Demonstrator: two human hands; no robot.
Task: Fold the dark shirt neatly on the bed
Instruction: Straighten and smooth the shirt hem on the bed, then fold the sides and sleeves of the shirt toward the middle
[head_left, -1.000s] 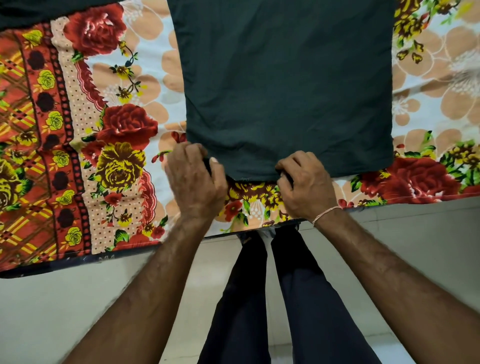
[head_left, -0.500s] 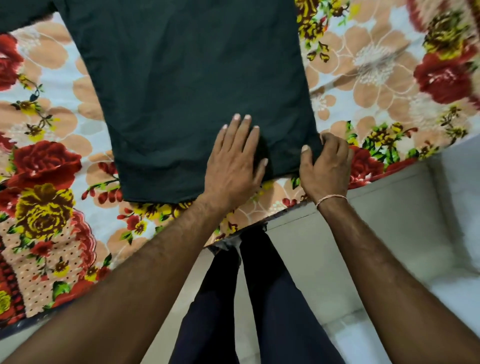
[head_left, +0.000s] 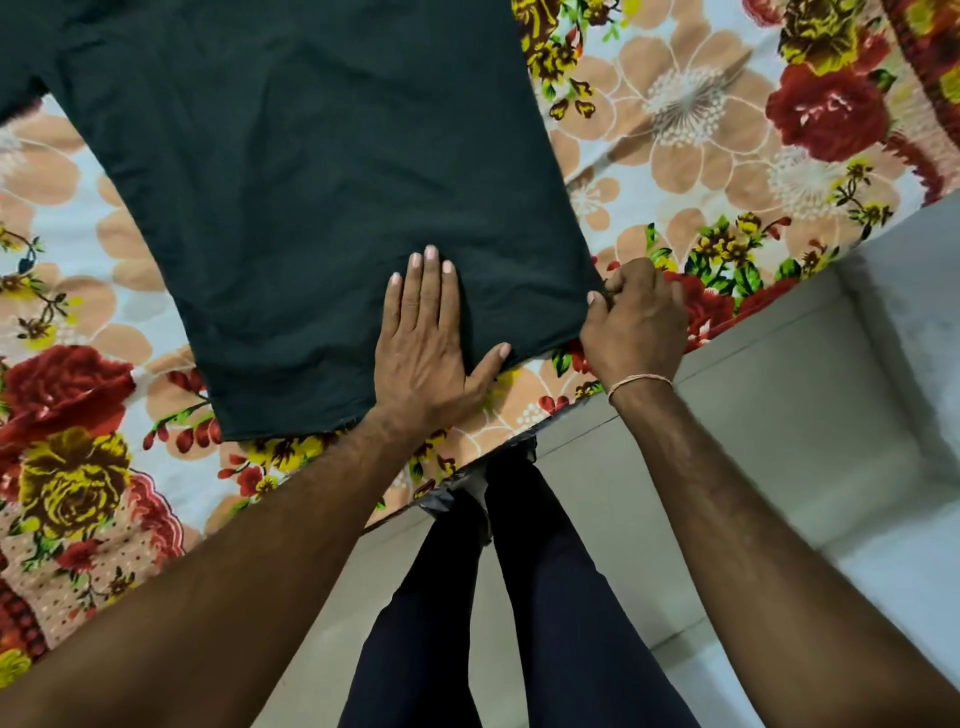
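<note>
Your dark green cotton shirt (head_left: 311, 182) lies spread flat on the bed, over a floral bedsheet (head_left: 701, 130) printed with red roses, yellow blooms and peach flowers on a pale ground. The shirt's hem runs along the near side, close to the bed's edge, and slants down toward your left. Part of a sleeve shows at the upper left corner of the view.

Your left hand (head_left: 428, 343) rests palm down on the shirt just above the hem, fingers stretched out and close together, thumb splayed to the right along the hem; it grips nothing. Your right hand (head_left: 634, 325) is curled into a fist at the shirt's near right corner, fingers pinched on the fabric edge there. A thin thread bracelet (head_left: 640, 382) circles that wrist.

Below the bed's edge you can see your legs in dark trousers (head_left: 519, 597) standing on the pale tiled floor (head_left: 805, 415).
</note>
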